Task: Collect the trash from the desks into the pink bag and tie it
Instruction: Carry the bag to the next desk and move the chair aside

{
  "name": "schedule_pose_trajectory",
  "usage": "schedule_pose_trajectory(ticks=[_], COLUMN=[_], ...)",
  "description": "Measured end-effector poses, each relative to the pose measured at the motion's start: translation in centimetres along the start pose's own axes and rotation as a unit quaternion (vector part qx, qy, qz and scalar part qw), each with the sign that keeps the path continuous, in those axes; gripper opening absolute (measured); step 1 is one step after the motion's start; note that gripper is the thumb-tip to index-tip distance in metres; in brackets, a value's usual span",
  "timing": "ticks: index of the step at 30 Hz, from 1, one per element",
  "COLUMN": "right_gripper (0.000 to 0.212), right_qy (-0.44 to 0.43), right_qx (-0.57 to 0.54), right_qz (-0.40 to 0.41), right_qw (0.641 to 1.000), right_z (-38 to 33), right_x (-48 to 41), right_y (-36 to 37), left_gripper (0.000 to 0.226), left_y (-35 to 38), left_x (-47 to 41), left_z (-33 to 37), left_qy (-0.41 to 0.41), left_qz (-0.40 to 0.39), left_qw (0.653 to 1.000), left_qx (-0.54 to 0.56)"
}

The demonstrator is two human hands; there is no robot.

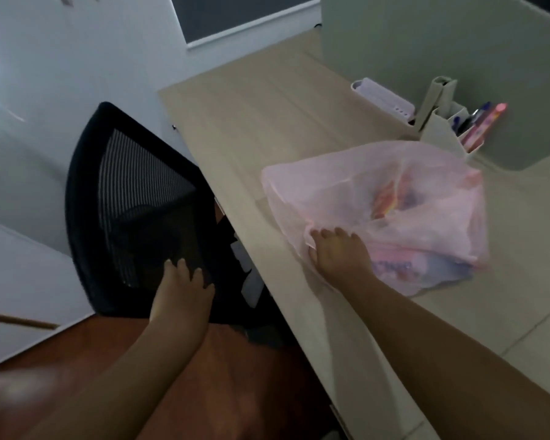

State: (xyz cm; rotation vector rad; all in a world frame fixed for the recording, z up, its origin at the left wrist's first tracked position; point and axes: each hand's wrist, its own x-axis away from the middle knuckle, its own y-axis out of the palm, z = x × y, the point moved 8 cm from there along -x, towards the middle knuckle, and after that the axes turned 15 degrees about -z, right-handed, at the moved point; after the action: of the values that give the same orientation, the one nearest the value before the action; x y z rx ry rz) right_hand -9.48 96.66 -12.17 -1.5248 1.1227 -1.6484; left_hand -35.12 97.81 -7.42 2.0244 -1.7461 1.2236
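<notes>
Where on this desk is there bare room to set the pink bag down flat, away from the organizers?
The widest bare patch is the desk top left of the pink bag, running back toward the wall. Another lies near, right of the right hand. Crowded: the white tray and pen holder by the divider.

A thin, translucent pink bag (378, 214) is seen lying slumped and crumpled on a pale wood desk (251, 122), near its front edge. Colourful trash (391, 198) is dimly visible inside it.
</notes>
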Motion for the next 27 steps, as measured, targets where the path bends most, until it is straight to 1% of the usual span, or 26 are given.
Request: schedule_pose_trajectory(ticks=[3,5,7,10,13,15,17,18,19,20,22,23,24,27], right_gripper=[0.046,0.043,0.043,0.047,0.055,0.059,0.058,0.058,0.058,0.058,0.058,0.059,0.059,0.06], right_qy=[-0.014,-0.043,-0.068,-0.045,-0.01,0.011,0.031,0.041,0.049,0.057,0.07,0.076,0.084,0.09], right_qx=[0.049,0.093,0.103,0.034,-0.046,-0.059,-0.059,-0.057,-0.051,-0.044,-0.044,-0.053,-0.063,-0.068], right_qz=[0.078,0.111,0.138,0.135,0.089,0.068,0.074,0.081,0.086,0.091,0.1,0.105,0.11,0.128], right_qw=[0.996,0.989,0.983,0.989,0.995,0.996,0.995,0.994,0.994,0.993,0.992,0.99,0.988,0.985], right_z=[-0.5,-1.6,-2.6,-3.0,-3.3,-3.7,-4.0,-4.0,-4.1,-4.1,-4.1,-4.1,-4.1,-4.3], right_x=[0.0,-0.1,-0.5,-1.8,-4.0,-5.0,-5.5,-5.6,-5.7,-5.9,-6.6,-7.0,-7.3,-8.6], right_y=[-0.3,0.7,1.6,2.0,1.9,1.8,1.7,1.5,1.4,1.2,0.9,0.7,0.7,0.4], left_gripper=[0.073,0.067,0.061,0.062,0.066,0.071,0.076,0.077,0.078,0.08,0.089,0.092,0.094,0.099], left_y=[2.9,4.8,6.8,9.7,11.7,11.8,10.5,9.9,9.0,8.5,8.0,8.0,8.6,11.1], left_x=[-0.4,-1.0,-2.1,-3.7,-5.1,-6.4,-8.5,-9.9,-11.2,-12.8,-16.2,-17.9,-19.9,-26.1], left_z=[-2.6,-4.2,-5.6,-7.8,-9.5,-8.8,-6.6,-5.4,-4.4,-3.2,-0.5,0.7,1.9,4.6], left_qy=[0.0,0.01,0.025,0.042,0.047,0.073,0.121,0.143,0.165,0.185,0.211,0.215,0.213,0.17], left_qz=[0.019,0.022,0.014,0.018,0.013,0.023,0.069,0.091,0.115,0.122,0.104,0.096,0.079,0.03], left_qw=[1.0,1.0,0.999,0.999,0.999,0.997,0.982,0.968,0.947,0.922,0.882,0.87,0.865,0.867], left_qx=[-0.011,-0.019,-0.014,-0.019,-0.017,0.032,0.123,0.182,0.251,0.316,0.407,0.434,0.448,0.468])
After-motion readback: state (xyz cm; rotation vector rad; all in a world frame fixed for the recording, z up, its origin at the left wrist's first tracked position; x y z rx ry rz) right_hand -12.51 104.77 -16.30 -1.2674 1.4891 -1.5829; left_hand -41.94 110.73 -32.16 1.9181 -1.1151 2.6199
